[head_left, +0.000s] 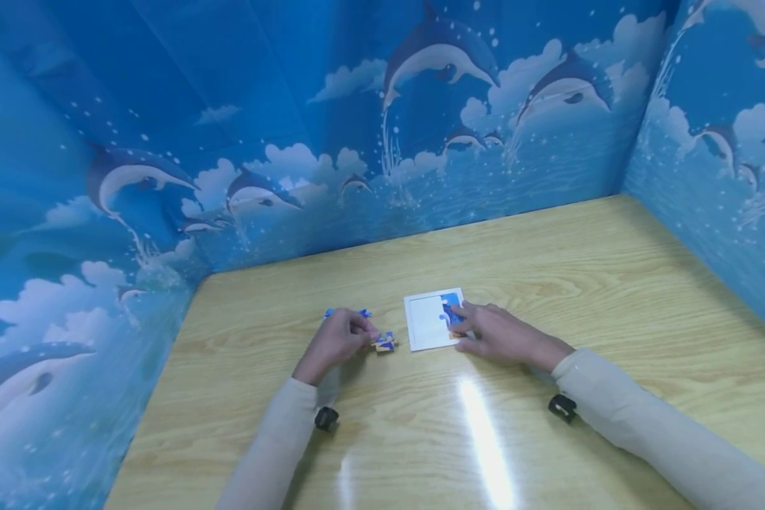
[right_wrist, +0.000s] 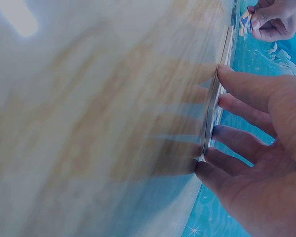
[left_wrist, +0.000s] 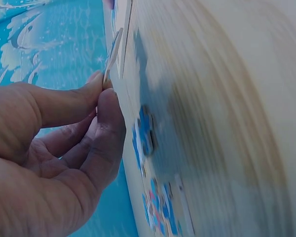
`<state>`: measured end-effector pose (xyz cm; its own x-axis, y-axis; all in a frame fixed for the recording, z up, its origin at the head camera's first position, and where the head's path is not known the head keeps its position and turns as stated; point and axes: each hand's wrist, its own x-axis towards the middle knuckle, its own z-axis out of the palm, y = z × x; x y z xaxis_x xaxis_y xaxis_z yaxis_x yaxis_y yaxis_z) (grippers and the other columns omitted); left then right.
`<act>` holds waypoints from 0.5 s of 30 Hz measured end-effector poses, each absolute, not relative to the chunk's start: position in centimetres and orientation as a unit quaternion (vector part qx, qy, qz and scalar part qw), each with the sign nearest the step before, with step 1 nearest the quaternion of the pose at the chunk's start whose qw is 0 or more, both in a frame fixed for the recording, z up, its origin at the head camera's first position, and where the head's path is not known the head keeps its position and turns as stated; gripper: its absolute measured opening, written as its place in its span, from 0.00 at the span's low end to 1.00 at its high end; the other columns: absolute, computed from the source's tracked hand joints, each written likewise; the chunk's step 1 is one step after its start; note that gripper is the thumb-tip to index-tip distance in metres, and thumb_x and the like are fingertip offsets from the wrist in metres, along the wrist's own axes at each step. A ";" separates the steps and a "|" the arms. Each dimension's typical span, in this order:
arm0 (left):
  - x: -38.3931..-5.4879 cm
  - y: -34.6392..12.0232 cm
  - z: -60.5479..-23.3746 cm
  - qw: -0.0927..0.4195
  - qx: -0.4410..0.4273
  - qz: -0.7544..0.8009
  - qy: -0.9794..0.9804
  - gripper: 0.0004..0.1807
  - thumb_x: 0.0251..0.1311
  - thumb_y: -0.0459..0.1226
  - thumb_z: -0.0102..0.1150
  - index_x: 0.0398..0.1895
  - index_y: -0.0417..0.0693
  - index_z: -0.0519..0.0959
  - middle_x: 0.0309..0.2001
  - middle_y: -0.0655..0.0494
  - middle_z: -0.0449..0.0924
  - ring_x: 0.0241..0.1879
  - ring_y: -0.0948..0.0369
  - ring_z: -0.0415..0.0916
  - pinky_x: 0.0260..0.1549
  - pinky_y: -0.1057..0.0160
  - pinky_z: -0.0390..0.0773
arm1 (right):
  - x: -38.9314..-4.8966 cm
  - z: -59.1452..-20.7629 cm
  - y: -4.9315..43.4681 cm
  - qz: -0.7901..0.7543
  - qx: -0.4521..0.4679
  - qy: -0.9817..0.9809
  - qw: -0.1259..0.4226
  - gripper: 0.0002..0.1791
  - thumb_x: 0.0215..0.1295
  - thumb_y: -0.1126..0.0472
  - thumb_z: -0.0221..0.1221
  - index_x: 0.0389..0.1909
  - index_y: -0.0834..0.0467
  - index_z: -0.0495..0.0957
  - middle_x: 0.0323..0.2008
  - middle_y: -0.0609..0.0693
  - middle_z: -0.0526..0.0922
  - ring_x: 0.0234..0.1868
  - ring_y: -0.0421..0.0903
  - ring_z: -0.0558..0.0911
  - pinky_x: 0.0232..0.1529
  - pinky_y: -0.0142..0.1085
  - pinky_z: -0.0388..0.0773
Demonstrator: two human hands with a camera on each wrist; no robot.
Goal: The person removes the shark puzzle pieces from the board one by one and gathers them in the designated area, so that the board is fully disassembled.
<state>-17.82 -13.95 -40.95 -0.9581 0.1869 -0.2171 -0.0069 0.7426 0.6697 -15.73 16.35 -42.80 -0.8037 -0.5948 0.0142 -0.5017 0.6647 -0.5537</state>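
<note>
My left hand (head_left: 339,343) pinches a jigsaw puzzle piece (head_left: 385,342) between thumb and fingertip, just left of the puzzle tray. In the left wrist view the held piece (left_wrist: 113,52) is tilted nearly edge-on, raised over the table. The square white puzzle tray (head_left: 426,331) lies flat, with blue jigsaw pieces (head_left: 449,300) fitted along its right side. My right hand (head_left: 494,333) rests on the tray's right side, fingers spread and only lightly bent. Thumb and fingertips touch the tray's edge (right_wrist: 211,111) in the right wrist view. This hand partly covers the fitted pieces.
Several loose blue puzzle pieces (head_left: 365,312) lie behind my left hand, partly hidden by it; the left wrist view shows these loose pieces (left_wrist: 158,205) close together. The wood-grain table (head_left: 548,269) meets a dolphin-printed curtain (head_left: 331,191) at its back and sides.
</note>
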 end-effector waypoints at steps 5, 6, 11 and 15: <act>-17.4 -15.0 -41.2 0.133 0.043 0.350 0.926 0.02 0.61 0.33 0.69 0.33 0.43 0.86 0.30 0.55 0.83 0.31 0.60 0.77 0.31 0.64 0.77 | -15.7 -42.7 16.4 -0.278 -0.303 0.907 0.084 0.19 0.68 0.59 0.65 0.55 0.65 0.81 0.70 0.66 0.66 0.72 0.70 0.60 0.68 0.65 0.59; -17.4 -15.1 -41.2 0.132 0.042 0.349 0.927 0.02 0.61 0.33 0.70 0.33 0.43 0.86 0.30 0.55 0.83 0.31 0.60 0.77 0.31 0.64 0.77 | -15.7 -42.7 16.4 -0.278 -0.304 0.907 0.084 0.19 0.68 0.59 0.65 0.55 0.65 0.81 0.70 0.67 0.66 0.72 0.71 0.60 0.68 0.65 0.59; -17.1 -15.9 -41.5 0.126 0.037 0.341 0.931 0.02 0.60 0.33 0.70 0.32 0.43 0.86 0.29 0.56 0.83 0.31 0.61 0.77 0.34 0.63 0.78 | -15.7 -42.7 16.4 -0.278 -0.305 0.907 0.087 0.19 0.68 0.59 0.65 0.56 0.65 0.81 0.70 0.67 0.66 0.72 0.71 0.59 0.68 0.65 0.58; -16.9 -16.3 -41.5 0.122 0.039 0.341 0.931 0.03 0.60 0.32 0.70 0.30 0.44 0.85 0.28 0.56 0.82 0.30 0.61 0.77 0.33 0.63 0.78 | -15.6 -42.6 16.3 -0.277 -0.302 0.908 0.090 0.20 0.69 0.58 0.64 0.57 0.64 0.81 0.70 0.66 0.65 0.73 0.71 0.59 0.68 0.66 0.56</act>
<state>-16.86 -16.35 -41.52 -0.9670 0.1564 -0.2012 -0.0107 0.7639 0.6452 -15.63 16.32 -42.65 -0.8013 -0.5982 0.0033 -0.4981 0.6642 -0.5575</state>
